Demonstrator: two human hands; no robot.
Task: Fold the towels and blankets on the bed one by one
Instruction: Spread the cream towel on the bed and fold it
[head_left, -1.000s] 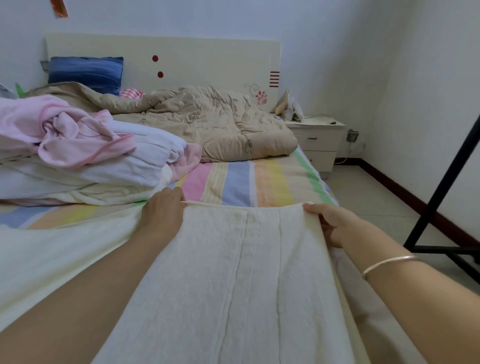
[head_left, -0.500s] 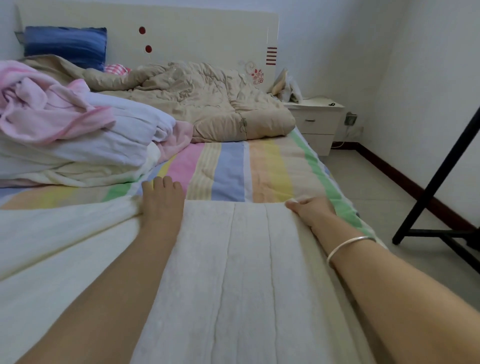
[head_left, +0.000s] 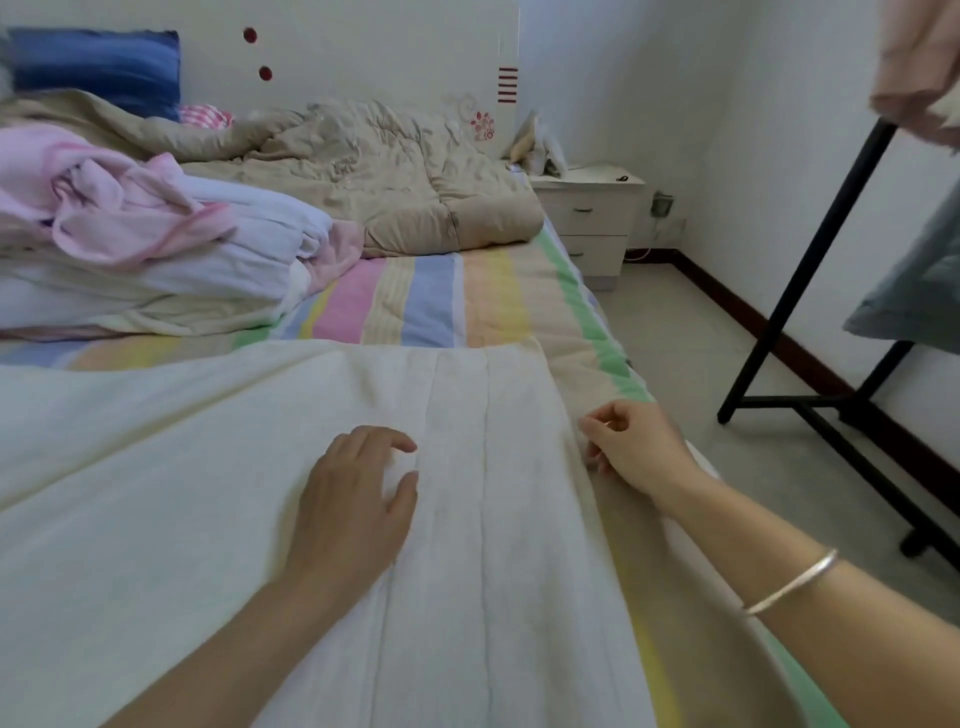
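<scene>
A wide cream towel (head_left: 208, 467) lies spread flat across the near part of the bed (head_left: 431, 306), its far edge running left to right over the striped sheet and its right edge close to the bed's right side. The left hand (head_left: 358, 499) rests palm down on the towel near its middle, fingers relaxed and slightly bent, gripping nothing. The right hand (head_left: 634, 447) sits at the towel's right edge with its fingers curled – whether they pinch the cloth or only touch it cannot be told. A silver bracelet (head_left: 795, 582) circles the right wrist. Farther up the bed on the left sits a loose pile of pink and white cloths (head_left: 156, 234), well apart from the hands. Beyond it a beige quilt (head_left: 389, 171) lies crumpled against the headboard (head_left: 363, 52), with a blue pillow (head_left: 98, 67) in the far left corner. A white nightstand (head_left: 592, 218) stands on the floor just beside the bed's far right corner, and a black rack (head_left: 810, 260) stands on the right – cloth hangs from it.
</scene>
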